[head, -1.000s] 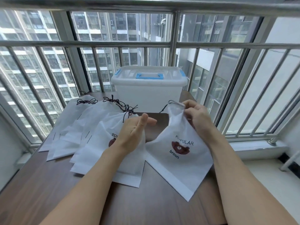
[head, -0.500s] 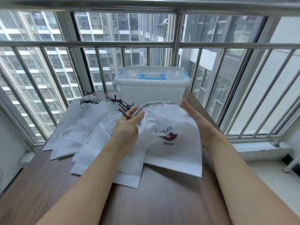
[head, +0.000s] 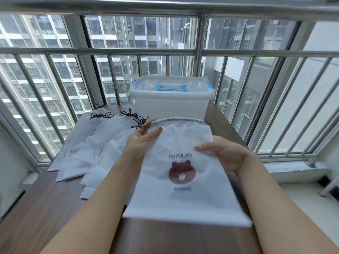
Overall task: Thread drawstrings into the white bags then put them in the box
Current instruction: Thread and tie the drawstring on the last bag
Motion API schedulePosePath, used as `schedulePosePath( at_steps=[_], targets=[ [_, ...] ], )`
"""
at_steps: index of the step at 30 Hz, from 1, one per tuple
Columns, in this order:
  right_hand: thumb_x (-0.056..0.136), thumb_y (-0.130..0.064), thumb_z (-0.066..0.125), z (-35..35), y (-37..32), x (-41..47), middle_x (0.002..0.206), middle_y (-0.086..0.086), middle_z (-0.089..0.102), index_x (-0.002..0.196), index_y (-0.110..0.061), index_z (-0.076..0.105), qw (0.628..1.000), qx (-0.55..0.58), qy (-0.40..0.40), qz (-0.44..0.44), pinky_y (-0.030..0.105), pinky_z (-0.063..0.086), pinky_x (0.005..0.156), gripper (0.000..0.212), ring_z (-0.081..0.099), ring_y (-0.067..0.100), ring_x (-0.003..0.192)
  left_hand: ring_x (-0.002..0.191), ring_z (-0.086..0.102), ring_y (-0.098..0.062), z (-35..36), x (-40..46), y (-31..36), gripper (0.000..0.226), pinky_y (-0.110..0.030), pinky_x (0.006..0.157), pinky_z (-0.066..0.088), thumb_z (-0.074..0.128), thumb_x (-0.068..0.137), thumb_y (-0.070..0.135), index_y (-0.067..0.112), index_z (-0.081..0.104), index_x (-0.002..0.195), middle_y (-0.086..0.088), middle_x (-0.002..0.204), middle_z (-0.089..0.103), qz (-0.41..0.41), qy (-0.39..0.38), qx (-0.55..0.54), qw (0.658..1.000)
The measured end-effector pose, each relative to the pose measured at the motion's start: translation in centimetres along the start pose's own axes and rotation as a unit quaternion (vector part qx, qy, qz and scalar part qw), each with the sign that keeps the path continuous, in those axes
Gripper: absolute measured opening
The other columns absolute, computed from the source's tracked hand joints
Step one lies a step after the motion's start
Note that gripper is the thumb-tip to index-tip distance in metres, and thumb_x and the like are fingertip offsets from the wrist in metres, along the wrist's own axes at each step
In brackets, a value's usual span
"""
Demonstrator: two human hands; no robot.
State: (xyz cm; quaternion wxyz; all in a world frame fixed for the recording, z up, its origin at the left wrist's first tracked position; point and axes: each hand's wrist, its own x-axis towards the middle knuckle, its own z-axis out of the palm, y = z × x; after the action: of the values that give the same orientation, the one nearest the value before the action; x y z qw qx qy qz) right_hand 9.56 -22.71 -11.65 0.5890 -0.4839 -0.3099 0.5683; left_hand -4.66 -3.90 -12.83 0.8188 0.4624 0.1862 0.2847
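Note:
I hold a white drawstring bag with a brown bear print and "POPULAR" lettering up above the table, its gathered top edge pointing away from me. My left hand pinches its upper left edge, thumb on the front. My right hand holds the right side with the thumb on the front and the fingers behind the fabric. Several more white bags lie fanned out to the left, with dark drawstrings knotted at their tops. The translucent box, with a blue handle and its lid on, stands behind them.
Everything rests on a dark wooden table. A metal window railing runs close behind the box and along the right side. A white sill lies below the railing at the right.
The bag has been spread flat between both hands and drawn nearer to me, its printed face now fully showing. My right hand has slid from the top corner down the right side.

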Motion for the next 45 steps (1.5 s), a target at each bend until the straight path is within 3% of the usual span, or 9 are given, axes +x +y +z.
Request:
schedulePosePath(
  at_steps=[3, 7, 10, 13, 19, 24, 34, 39, 45],
  targets=[
    [0.085, -0.039, 0.075, 0.4, 0.0, 0.2, 0.117, 0.006, 0.073, 0.116, -0.018, 0.074, 0.992, -0.044, 0.12, -0.017, 0.038, 0.057, 0.092, 0.037, 0.071, 0.021, 0.106, 0.081, 0.073, -0.026, 0.2, -0.3, 0.0, 0.042, -0.039, 0.072, 0.063, 0.076, 0.077, -0.001, 0.007, 0.067, 0.117, -0.017, 0.105, 0.074, 0.003, 0.003, 0.041, 0.999],
    [0.1, -0.017, 0.059, -0.6, -0.3, 2.1, 0.115, 0.0, 0.074, 0.116, -0.019, 0.074, 0.94, 0.011, 0.306, -0.151, 0.027, 0.058, 0.079, 0.022, 0.073, 0.01, 0.093, 0.079, 0.072, -0.025, 0.4, -0.2, -0.5, 0.033, -0.039, 0.074, 0.062, 0.076, 0.08, -0.002, 0.01, 0.069, 0.11, -0.011, 0.087, 0.075, 0.04, 0.032, 0.105, 0.993],
    [0.099, -0.01, 0.059, -1.0, 0.6, 2.8, 0.11, 0.017, 0.074, 0.12, 0.0, 0.068, 0.946, 0.045, 0.312, -0.078, 0.034, 0.061, 0.072, 0.026, 0.073, 0.025, 0.087, 0.081, 0.065, -0.019, 0.5, 0.2, -0.9, 0.009, -0.037, 0.081, 0.054, 0.07, 0.092, 0.018, 0.017, 0.072, 0.101, -0.001, 0.084, 0.071, 0.069, 0.077, 0.136, 0.985],
    [0.099, -0.009, 0.057, -0.8, 0.8, 2.8, 0.106, 0.022, 0.071, 0.113, 0.008, 0.068, 0.954, 0.014, 0.3, -0.011, 0.038, 0.058, 0.076, 0.025, 0.069, 0.03, 0.086, 0.073, 0.069, -0.014, 0.7, 0.0, -0.7, 0.033, -0.03, 0.068, 0.059, 0.049, 0.103, 0.038, 0.019, 0.075, 0.098, -0.001, 0.089, 0.077, 0.047, 0.102, 0.146, 0.983],
    [0.104, -0.022, 0.048, -1.7, 0.2, 3.5, 0.085, 0.005, 0.072, 0.079, -0.015, 0.059, 0.916, 0.273, 0.265, -0.124, 0.036, 0.054, 0.081, 0.028, 0.071, 0.019, 0.077, 0.091, 0.072, -0.023, 0.7, -0.1, 0.3, 0.042, -0.04, 0.087, 0.056, 0.034, 0.109, 0.035, 0.013, 0.064, 0.091, -0.006, 0.095, 0.078, -0.024, 0.096, -0.05, 0.994],
    [0.1, -0.016, 0.05, -2.0, 0.2, 3.1, 0.068, 0.003, 0.058, 0.071, -0.013, 0.054, 0.875, 0.385, 0.246, -0.16, 0.035, 0.052, 0.084, 0.029, 0.063, 0.021, 0.07, 0.081, 0.073, -0.018, 0.3, 0.0, 1.3, 0.038, -0.032, 0.081, 0.053, 0.037, 0.108, 0.027, 0.015, 0.051, 0.074, -0.001, 0.064, 0.065, 0.013, 0.086, -0.198, 0.976],
    [0.101, -0.017, 0.046, -2.3, -0.2, 2.9, 0.053, 0.002, 0.039, 0.07, -0.011, 0.051, 0.847, 0.416, 0.263, -0.199, 0.035, 0.053, 0.077, 0.031, 0.05, 0.019, 0.047, 0.052, 0.046, -0.016, -0.4, 0.3, 1.9, 0.045, -0.03, 0.07, 0.054, 0.038, 0.107, 0.034, 0.015, 0.045, 0.067, 0.002, 0.056, 0.038, 0.074, 0.077, -0.198, 0.974],
    [0.102, -0.018, 0.045, -3.0, -0.4, 2.6, 0.048, -0.005, 0.025, 0.071, -0.011, 0.049, 0.872, 0.361, 0.278, -0.177, 0.018, 0.025, 0.038, 0.033, 0.023, 0.009, 0.037, 0.045, 0.012, -0.011, -1.2, 0.1, 2.8, 0.053, -0.023, 0.041, 0.013, 0.031, 0.108, 0.04, 0.023, 0.024, 0.058, 0.006, 0.052, 0.017, 0.1, 0.111, -0.106, 0.983],
    [0.106, -0.018, 0.042, -4.4, -1.2, 1.0, 0.044, -0.009, 0.021, 0.075, -0.011, 0.048, 0.861, 0.186, 0.429, -0.2, 0.018, 0.014, 0.032, 0.032, 0.016, 0.005, 0.034, 0.04, 0.011, -0.011, -3.4, 0.2, 5.1, 0.056, -0.02, 0.039, 0.009, 0.034, 0.107, 0.04, 0.025, 0.024, 0.055, 0.007, 0.045, 0.017, 0.152, 0.186, -0.027, 0.97]
  ],
)
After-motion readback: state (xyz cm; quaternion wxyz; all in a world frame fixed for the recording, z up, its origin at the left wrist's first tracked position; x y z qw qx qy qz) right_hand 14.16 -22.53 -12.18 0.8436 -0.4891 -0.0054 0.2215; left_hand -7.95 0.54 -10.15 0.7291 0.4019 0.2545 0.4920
